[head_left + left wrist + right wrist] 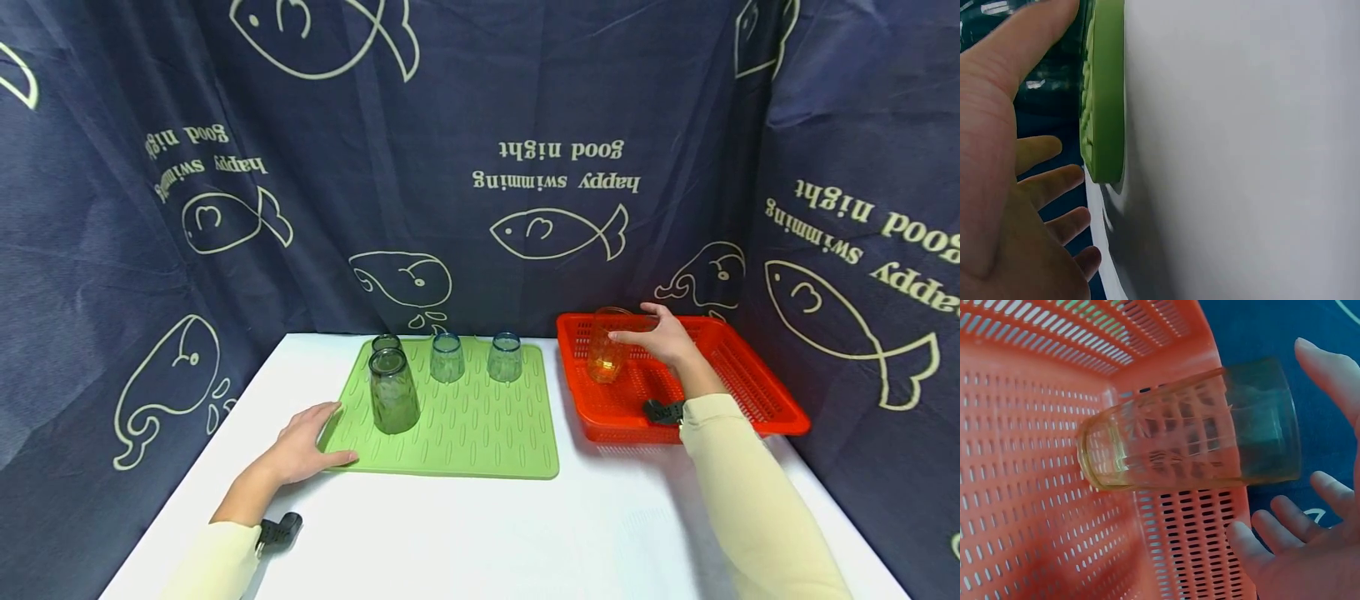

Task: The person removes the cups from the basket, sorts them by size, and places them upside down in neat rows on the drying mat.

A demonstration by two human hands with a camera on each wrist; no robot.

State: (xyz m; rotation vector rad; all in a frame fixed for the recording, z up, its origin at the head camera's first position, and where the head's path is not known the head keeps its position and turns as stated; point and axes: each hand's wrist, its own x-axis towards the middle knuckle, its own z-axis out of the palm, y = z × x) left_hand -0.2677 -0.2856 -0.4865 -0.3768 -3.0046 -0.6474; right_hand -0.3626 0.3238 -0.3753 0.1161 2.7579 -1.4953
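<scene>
A tall amber-tinted glass (606, 354) stands in the left part of the red basket (592, 429). My right hand (666, 340) is beside its upper end, thumb and fingers spread; the right wrist view shows a gap between them and the glass (1175, 434). At the left edge of a green ridged mat (480, 437), my left hand (300, 446) has its thumb over the front corner, fingers extended and holding nothing. Nearest to it on the mat is a tall dark greenish glass (395, 400), wider at the bottom.
Two short clear glasses with bluish tops, a left one (447, 362) and a right one (505, 360), stand along the mat's back. Another dark glass (386, 342) is partly hidden behind the tall one. A navy fish-print curtain (450, 167) surrounds the white table (450, 533).
</scene>
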